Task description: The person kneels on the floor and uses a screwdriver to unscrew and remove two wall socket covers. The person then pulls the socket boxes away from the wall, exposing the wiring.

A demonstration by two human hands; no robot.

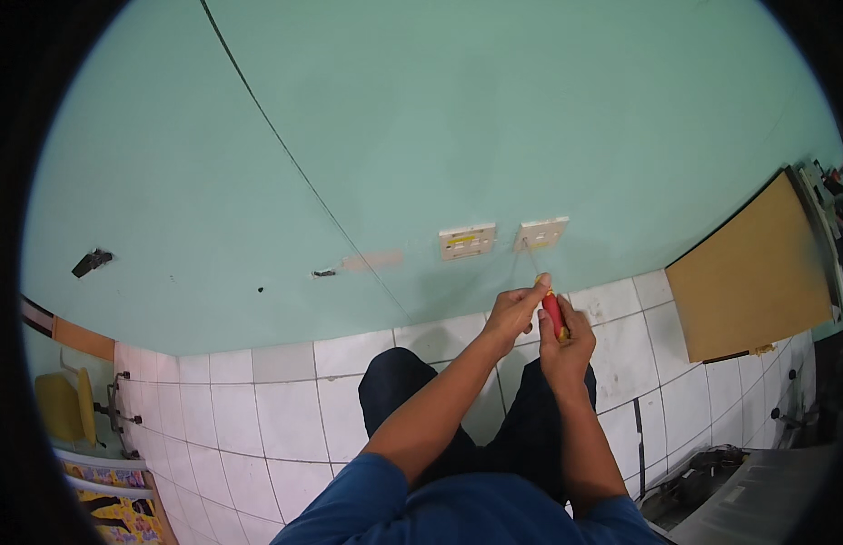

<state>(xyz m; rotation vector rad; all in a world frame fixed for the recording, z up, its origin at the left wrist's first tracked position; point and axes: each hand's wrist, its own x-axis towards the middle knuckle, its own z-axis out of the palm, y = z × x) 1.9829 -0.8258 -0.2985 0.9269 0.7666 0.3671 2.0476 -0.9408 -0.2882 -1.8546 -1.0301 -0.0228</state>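
Note:
Low on a green wall sit two cream socket plates, the left plate [467, 242] and the right plate [541, 232]. A screwdriver with a red and yellow handle [554, 314] points its thin shaft up at the right plate. My right hand [564, 345] is wrapped around the handle. My left hand [516, 309] pinches the top of the handle where the shaft begins. Both hands are close together just below the right plate, over my dark-trousered knees [399, 381].
White floor tiles [276, 409] run along the wall's foot. A brown wooden panel [758, 272] stands at the right. A yellow chair [63, 407] is at far left, a patterned mat [122, 509] below it. Dark gear [712, 468] lies at lower right.

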